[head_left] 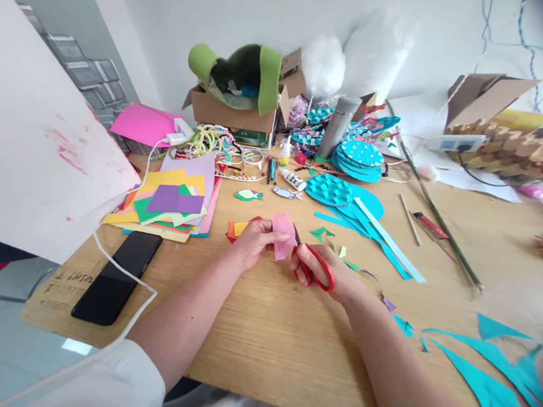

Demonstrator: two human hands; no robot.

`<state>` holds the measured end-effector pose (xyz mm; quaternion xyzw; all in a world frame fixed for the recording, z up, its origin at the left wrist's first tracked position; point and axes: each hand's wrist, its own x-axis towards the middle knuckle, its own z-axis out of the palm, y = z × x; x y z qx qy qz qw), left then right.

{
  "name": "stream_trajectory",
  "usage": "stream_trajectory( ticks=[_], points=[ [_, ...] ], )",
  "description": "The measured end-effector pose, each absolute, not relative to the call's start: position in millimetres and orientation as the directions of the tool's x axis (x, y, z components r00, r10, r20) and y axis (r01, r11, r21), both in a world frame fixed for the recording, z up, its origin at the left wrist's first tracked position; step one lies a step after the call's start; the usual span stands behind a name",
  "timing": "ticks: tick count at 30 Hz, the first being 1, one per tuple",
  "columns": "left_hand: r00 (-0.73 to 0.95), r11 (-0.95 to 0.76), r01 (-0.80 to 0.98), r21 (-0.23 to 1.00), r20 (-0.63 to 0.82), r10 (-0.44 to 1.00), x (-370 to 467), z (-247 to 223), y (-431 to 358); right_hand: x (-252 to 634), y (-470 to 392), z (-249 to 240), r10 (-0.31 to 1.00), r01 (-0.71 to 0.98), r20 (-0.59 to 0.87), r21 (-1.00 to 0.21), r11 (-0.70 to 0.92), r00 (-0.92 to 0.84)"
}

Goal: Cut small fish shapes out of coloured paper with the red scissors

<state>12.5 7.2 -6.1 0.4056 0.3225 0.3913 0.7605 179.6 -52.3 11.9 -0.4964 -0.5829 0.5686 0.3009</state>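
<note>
Between the thumb and fingers of my left hand is a small piece of pink paper, held upright above the table. My right hand grips red-handled scissors, with its fingers in the loops. The dark blades stand at the right edge of the pink paper; whether they cut into it I cannot tell. Beside my left hand lie small orange and red paper pieces. Green paper scraps are scattered just past the scissors. Farther back lie a green paper fish and a white-and-blue paper fish.
A stack of coloured paper and a black phone with a white cable are on the left. Turquoise discs and strips, a grey flask and a long stick occupy the right. Turquoise offcuts lie at the near right.
</note>
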Motion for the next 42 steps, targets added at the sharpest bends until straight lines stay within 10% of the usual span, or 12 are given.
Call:
stream_trajectory(
  ticks=[42],
  points=[
    [0.45, 0.306, -0.291, 0.906, -0.153, 0.88, 14.6, -7.8, 5.4, 177.7, -53.4, 10.3, 0.902, 0.302, -0.266, -0.939, -0.163, -0.341]
  ],
)
